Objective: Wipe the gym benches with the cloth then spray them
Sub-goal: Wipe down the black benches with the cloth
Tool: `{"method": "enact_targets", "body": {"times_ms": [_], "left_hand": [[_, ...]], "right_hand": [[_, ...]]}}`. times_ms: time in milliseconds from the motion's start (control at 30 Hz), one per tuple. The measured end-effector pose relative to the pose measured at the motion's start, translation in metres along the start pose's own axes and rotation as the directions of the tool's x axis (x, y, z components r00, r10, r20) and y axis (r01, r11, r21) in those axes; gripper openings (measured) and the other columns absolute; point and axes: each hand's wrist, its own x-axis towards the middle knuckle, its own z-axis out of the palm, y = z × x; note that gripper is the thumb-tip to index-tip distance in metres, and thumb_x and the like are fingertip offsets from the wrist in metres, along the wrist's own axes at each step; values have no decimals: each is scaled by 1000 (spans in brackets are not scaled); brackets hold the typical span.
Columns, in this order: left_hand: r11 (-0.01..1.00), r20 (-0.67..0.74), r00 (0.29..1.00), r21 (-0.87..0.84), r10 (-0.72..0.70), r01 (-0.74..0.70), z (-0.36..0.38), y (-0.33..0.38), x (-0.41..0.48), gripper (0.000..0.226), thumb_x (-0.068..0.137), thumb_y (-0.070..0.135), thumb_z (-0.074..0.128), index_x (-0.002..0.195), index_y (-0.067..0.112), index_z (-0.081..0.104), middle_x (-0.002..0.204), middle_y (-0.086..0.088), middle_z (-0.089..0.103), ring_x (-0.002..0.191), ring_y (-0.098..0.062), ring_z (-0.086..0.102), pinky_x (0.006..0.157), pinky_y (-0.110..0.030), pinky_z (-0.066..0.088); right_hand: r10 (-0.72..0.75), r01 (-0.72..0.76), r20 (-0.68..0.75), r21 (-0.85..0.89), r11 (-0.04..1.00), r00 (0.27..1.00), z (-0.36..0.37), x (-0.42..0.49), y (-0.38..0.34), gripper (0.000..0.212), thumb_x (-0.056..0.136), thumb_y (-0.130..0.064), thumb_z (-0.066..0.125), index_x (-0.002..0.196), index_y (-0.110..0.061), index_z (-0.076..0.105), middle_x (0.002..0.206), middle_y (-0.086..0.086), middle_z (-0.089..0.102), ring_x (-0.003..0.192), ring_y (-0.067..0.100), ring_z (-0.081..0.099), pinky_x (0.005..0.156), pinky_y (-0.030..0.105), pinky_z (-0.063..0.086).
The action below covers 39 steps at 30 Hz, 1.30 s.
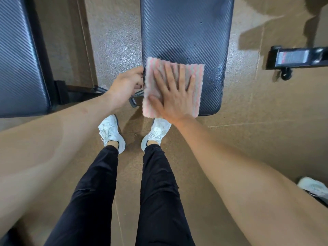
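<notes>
Head view, looking straight down. Right hand (174, 96) lies flat, fingers spread, palm pressed on the cloth (156, 86), not gripping it. Cloth is pink and grey striped, roughly square, with a wavy edge. It lies on the near left corner of the middle worktop (186, 32), and its left and near edges slightly overhang the pad. Left hand (126, 86) sits just beside the cloth at the worktop's left edge, fingers curled toward that edge; cannot tell whether it grips the pad edge or the cloth. Worktop pad is dark with a diagonal carbon-weave texture, with a few small droplets or specks on it further up and a damp-looking sheen near its right edge. Second bench (17, 59) with the same padding is at far left, well apart from the cloth. A black metal frame part (298, 57) with a label and a small wheel sits on the floor (248, 139) at right. Floor is brown and speckled. The person's white sneakers (111, 132) and black trousers (99, 192) are below, toes near the worktop's end. Another white shoe (312, 188) shows at the lower right edge.
</notes>
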Motion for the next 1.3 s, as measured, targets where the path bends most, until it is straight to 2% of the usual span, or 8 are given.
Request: {"method": "enact_targets", "body": {"times_ms": [167, 433, 600, 700, 833, 1067, 1200, 1300], "left_hand": [[996, -3, 999, 73, -48, 48, 8, -2, 2, 47, 96, 7, 43, 101, 50, 60, 95, 29, 61, 101, -8, 58, 89, -20, 43], [989, -6, 991, 71, -132, 132, 16, 10, 1, 48, 97, 7, 45, 122, 45, 58, 98, 35, 66, 95, 9, 59, 79, -21, 42], [979, -99, 976, 53, -192, 198, -1, 33, 8, 14, 101, 33, 53, 109, 33, 65, 120, 7, 64, 105, -10, 61, 86, -26, 46], [983, -203, 963, 14, -175, 181, -19, 43, 19, 41, 96, 44, 58, 129, 20, 62, 129, 0, 67, 112, -18, 63, 101, -37, 47], [988, -263, 953, -13, -149, 151, -32, 62, 34, 27, 100, 40, 56, 118, 22, 64, 122, -1, 68, 108, -21, 63, 99, -37, 47], [996, -276, 961, 73, -22, 44, -43, 100, 77, 18, 98, 31, 55, 112, 25, 64, 103, 4, 60, 101, -17, 59, 91, -35, 46], [994, -206, 979, 107, -6, 29, -56, 133, 113, 56, 101, 34, 52, 155, 23, 41, 149, 1, 53, 133, -21, 54, 117, -44, 41], [998, -164, 986, 68, -5, 16, -68, 165, 142, 57, 107, 29, 46, 161, 23, 29, 156, 0, 44, 133, -24, 52, 113, -40, 44]], "right_hand": [[227, -226, -39, 22, 974, 973, -10, 9, 81, 76, 100, -71, 12, 163, -29, -2, 171, 9, -2, 156, 38, -4, 121, 66, 6], [383, -379, 0, 147, 914, 924, -27, 37, 71, 79, 100, -66, 11, 163, -18, 0, 169, 20, -3, 153, 49, -7, 120, 68, 4], [56, -59, 29, 124, 991, 998, -35, 53, 15, 80, 100, -70, 19, 160, -28, -11, 170, 10, -10, 151, 53, -7, 113, 72, -13], [-148, 147, 15, 63, 987, 989, -38, 71, 8, 76, 100, -70, 18, 162, -33, -4, 171, 1, -11, 154, 43, -13, 115, 68, -13], [-343, 340, -27, -71, 938, 939, -45, 93, 61, 74, 100, -70, 23, 163, -35, 5, 171, -6, 1, 157, 33, -1, 121, 59, -3], [169, -166, -68, 36, 985, 983, -67, 124, 118, 76, 102, -68, 9, 162, -24, -6, 171, 8, -4, 157, 35, -6, 124, 59, -2], [522, -507, -24, 209, 836, 852, -77, 151, 88, 80, 101, -65, 6, 162, -14, -5, 169, 18, -5, 156, 40, -5, 122, 64, 8], [602, -583, -8, 234, 778, 799, -88, 173, 50, 85, 100, -68, 10, 162, -13, -6, 168, 22, -5, 153, 48, -7, 119, 70, 3]]}}
